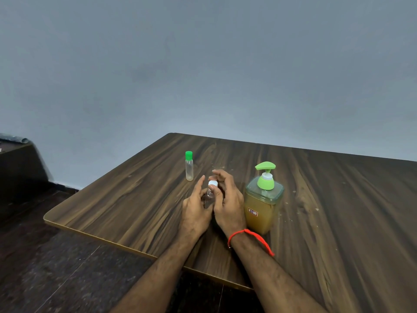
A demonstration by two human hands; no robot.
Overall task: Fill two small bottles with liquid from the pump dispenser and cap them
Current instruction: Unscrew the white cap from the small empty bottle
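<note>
Both hands share the grip on one small clear plastic bottle with a white cap point(209, 195): the left hand point(195, 206) curls round its body from the left, and the right hand point(228, 204) pinches the white cap point(213, 183) between thumb and fingertips. That bottle stands roughly upright just above the dark wood-grain tabletop point(135, 199), long axis vertical, cap directly over the body, so a twist about that axis looks like the coming move. Whether the cap is going on or coming off I cannot tell, nor how full the bottle is. The right hand is nearer the square clear pump dispenser of amber liquid with a green pump head point(262, 199), just beside it. Count: two small bottles, the other a clear one with a green cap point(189, 166), standing apart beyond the hands; one dispenser.
</note>
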